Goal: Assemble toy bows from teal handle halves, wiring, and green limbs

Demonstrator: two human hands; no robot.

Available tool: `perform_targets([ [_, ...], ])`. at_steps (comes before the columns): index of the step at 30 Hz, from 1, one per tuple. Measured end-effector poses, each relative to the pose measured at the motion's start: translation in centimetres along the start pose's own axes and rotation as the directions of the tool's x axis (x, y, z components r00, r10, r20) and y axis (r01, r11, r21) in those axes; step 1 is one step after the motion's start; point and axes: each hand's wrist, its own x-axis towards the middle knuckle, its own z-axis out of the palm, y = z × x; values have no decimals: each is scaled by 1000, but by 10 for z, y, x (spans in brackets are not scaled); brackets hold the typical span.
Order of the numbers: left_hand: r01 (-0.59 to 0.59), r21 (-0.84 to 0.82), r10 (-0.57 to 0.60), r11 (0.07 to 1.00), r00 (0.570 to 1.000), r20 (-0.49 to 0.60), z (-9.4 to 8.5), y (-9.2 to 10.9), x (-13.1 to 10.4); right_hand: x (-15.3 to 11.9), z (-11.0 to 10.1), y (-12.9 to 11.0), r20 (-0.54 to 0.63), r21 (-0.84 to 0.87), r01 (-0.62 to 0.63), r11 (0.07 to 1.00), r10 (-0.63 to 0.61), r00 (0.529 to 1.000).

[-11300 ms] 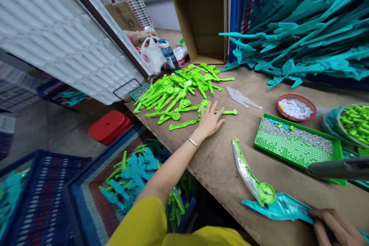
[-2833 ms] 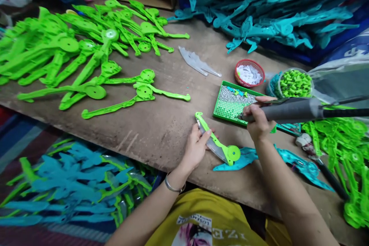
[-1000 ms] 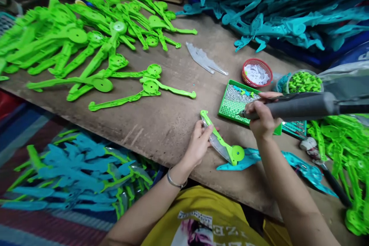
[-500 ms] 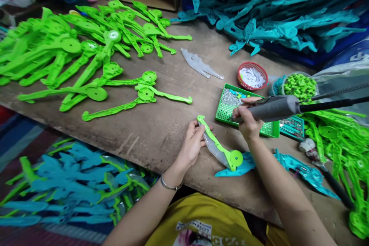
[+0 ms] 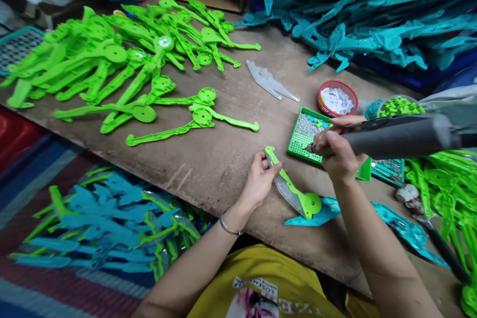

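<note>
My left hand [image 5: 259,181] pinches the upper end of a green arm part [image 5: 288,179] with a clear curved piece [image 5: 288,195] along its side. The round end of that part rests over a blue piece [image 5: 322,211] on the table. My right hand [image 5: 343,151] is wrapped round a dark grey power driver [image 5: 398,135], whose tip points left over a green basket [image 5: 298,146] of small screws and bits. Another clear piece [image 5: 270,79] lies farther back on the table.
Green parts [image 5: 112,54] are heaped at the left, others [image 5: 443,184] at the right. Blue parts [image 5: 354,15] fill a bin at the back. A red basket [image 5: 356,102] holds white bits. Blue and green pieces [image 5: 108,223] lie below the front edge [image 5: 156,179].
The whole view has shifted, so the table items appear farther right. The driver's body looks larger and nearer the camera. Both hands keep their holds.
</note>
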Motion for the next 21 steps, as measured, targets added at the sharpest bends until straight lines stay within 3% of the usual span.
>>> perform_targets([
  [4,-5,-35,5,999,1000,4,0,-2,1,-3,26,-3,83,-1,-12,1000,12,996],
  [10,-60,-57,62,997,998,27,0,-3,1,-15,59,15,157,24,-90,996,85,984],
  [16,-87,-38,88,995,996,18,-1,-7,4,-14,71,20,187,38,-138,990,129,974],
  [21,-125,-35,125,992,992,8,-1,-10,6,-5,70,18,310,-47,-193,980,198,930],
])
